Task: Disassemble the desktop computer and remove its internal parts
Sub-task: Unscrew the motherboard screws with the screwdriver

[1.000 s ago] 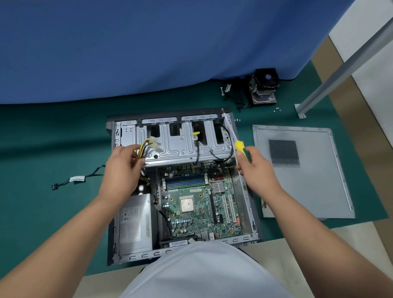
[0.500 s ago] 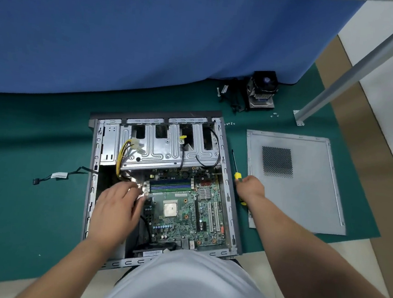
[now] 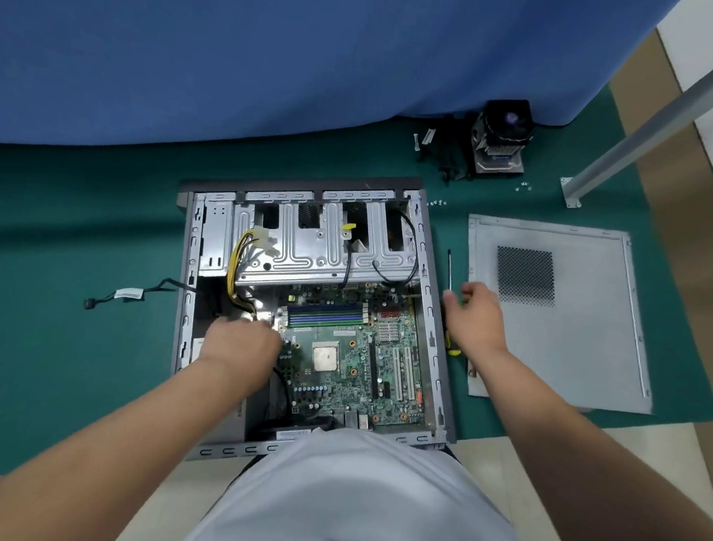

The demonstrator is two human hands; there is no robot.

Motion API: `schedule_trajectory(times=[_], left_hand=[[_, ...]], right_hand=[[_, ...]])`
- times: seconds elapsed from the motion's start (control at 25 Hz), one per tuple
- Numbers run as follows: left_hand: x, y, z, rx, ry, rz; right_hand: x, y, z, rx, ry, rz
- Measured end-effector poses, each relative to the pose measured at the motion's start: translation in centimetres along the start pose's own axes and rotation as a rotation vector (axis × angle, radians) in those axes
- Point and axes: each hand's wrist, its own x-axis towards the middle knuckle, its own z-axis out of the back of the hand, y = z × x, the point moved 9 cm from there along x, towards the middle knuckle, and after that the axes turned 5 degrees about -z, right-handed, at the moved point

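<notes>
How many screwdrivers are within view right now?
1. The yellow-handled screwdriver lies on the green mat between the computer case and the removed side panel, its handle partly covered by the right hand. More could be hidden beneath the arms or body.

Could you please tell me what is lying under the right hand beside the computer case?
A screwdriver lies on the green mat under the right hand. Its shaft and yellow handle end show; the hand covers the middle.

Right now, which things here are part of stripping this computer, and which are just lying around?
In use: computer case, motherboard, yellow cable bundle, screwdriver, left hand, right hand.
Set aside: side panel, cooler fan, loose cable, screws.
</notes>
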Motion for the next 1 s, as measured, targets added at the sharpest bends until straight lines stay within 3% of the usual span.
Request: schedule_trajectory(times=[0.12, 0.24, 0.36, 0.6, 0.8, 1.0], left_hand=[[0.8, -1.0, 0.4, 0.038, 0.06, -0.185], [0.5, -1.1, 0.8, -0.023, 0.123, -0.369], [-1.1, -1.6, 0.2, -0.077, 0.139, -0.494], [-5.3, -1.9, -1.0, -0.082, -0.063, -0.669], [-7.1, -1.8, -1.8, -0.189, -0.111, -0.642], [-8.5, -1.7, -2.0, -0.176, -0.207, -0.35]], right_hand=[[-4.4, 3.9, 2.3, 0.067, -0.09, 0.298], [-8.8, 6.8, -0.3, -0.225, -0.041, 0.586], [-10.2, 6.8, -3.2, -0.48, -0.072, 0.609], [-10.0, 5.9, -3.5, -0.521, -0.15, 0.577], [-10.4, 6.1, -3.5, -0.555, -0.166, 0.564], [-10.7, 6.3, -3.5, -0.578, -0.171, 0.544]])
